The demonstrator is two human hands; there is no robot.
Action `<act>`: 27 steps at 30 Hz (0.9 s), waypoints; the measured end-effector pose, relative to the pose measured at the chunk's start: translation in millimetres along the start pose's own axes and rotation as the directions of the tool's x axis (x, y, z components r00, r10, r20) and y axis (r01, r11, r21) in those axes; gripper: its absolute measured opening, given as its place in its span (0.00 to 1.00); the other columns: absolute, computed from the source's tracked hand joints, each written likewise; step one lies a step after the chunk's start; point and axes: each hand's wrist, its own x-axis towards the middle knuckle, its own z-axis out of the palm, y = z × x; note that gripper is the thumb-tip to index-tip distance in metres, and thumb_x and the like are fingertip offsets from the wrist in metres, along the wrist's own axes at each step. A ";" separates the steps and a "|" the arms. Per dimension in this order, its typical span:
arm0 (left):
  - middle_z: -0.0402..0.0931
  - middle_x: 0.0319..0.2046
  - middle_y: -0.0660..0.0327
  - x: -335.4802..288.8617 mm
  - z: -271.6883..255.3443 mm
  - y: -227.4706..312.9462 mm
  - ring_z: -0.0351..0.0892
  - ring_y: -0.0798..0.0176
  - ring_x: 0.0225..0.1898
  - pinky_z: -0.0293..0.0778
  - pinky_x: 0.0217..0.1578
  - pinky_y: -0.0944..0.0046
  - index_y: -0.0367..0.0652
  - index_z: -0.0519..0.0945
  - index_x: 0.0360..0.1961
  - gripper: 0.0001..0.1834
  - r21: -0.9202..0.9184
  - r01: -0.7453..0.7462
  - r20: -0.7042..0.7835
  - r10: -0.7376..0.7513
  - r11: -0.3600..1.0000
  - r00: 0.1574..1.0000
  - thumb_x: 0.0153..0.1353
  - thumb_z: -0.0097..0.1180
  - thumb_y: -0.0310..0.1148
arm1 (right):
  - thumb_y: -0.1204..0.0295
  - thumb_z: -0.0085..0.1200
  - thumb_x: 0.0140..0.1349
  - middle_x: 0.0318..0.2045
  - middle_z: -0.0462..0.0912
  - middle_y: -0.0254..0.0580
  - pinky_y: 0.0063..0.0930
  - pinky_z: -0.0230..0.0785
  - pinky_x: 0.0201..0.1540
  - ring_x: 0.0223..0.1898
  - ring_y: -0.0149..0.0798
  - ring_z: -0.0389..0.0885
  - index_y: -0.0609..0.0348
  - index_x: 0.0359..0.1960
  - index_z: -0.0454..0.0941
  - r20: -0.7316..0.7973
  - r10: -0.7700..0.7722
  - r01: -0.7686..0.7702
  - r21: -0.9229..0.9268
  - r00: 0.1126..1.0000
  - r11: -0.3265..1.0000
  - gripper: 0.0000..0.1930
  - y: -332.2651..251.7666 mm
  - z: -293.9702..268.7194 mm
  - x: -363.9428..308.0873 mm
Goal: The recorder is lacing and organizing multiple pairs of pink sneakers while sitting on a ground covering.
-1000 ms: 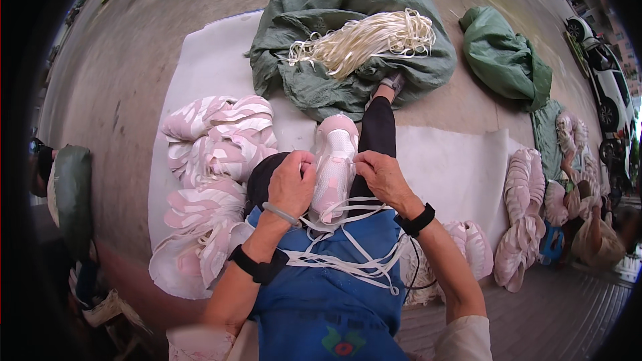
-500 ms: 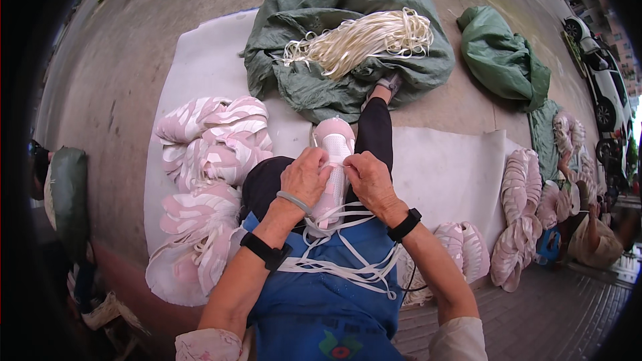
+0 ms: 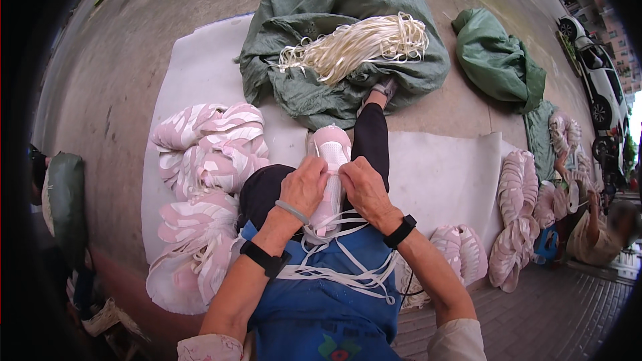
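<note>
A pink and white shoe upper (image 3: 332, 146) lies lengthwise between my legs, its rounded toe pointing away from me. My left hand (image 3: 304, 186) pinches at its left edge, thumb and fingers pressed together on a white shoelace. On the opposite edge my right hand (image 3: 365, 188) pinches the lace in the same way, with a short white stretch between the two hands. Fingertips hide most of the lace where it meets the upper. More loose white shoelaces (image 3: 354, 281) trail over the blue apron (image 3: 314, 321) on my lap.
Bundled pink and white uppers (image 3: 210, 144) lie left on a pale sheet (image 3: 435, 160); more stacks (image 3: 515, 217) stand right. A cream lace hank (image 3: 364, 43) rests on a green sack (image 3: 294, 10) ahead. Another green sack (image 3: 498, 60) sits far right, near a person (image 3: 595, 234).
Both hands have stayed at the upper, shifting slightly toward me and drawing a little closer together. The whole scene sits slightly lower and further left.
</note>
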 end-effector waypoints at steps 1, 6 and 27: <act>0.72 0.32 0.53 -0.8 1.1 -0.6 0.75 0.44 0.33 0.72 0.31 0.53 0.41 0.71 0.33 0.06 0.013 -0.015 -0.013 0.015 1.000 1.000 0.57 0.55 0.28 | 0.74 0.50 0.60 0.32 0.72 0.51 0.45 0.70 0.33 0.32 0.56 0.76 0.60 0.34 0.74 -0.008 -0.002 0.002 0.013 1.000 1.000 0.04 0.4 0.9 -0.2; 0.72 0.32 0.53 -2.7 3.3 -3.3 0.75 0.43 0.32 0.72 0.29 0.52 0.41 0.71 0.33 0.06 0.036 -0.038 -0.047 0.040 0.999 0.998 0.58 0.54 0.28 | 0.76 0.48 0.59 0.32 0.71 0.51 0.43 0.71 0.33 0.32 0.56 0.76 0.61 0.33 0.71 0.020 -0.020 0.020 -0.042 1.000 0.999 0.03 -4.1 2.3 1.4; 0.69 0.31 0.49 3.0 15.0 -6.8 0.73 0.41 0.32 0.68 0.31 0.48 0.37 0.70 0.33 0.04 0.057 -0.138 -0.019 0.140 0.989 0.990 0.60 0.50 0.26 | 0.79 0.49 0.53 0.36 0.68 0.53 0.41 0.72 0.35 0.35 0.55 0.76 0.66 0.36 0.65 0.072 -0.213 0.221 -0.132 0.974 0.966 0.09 15.2 9.6 7.1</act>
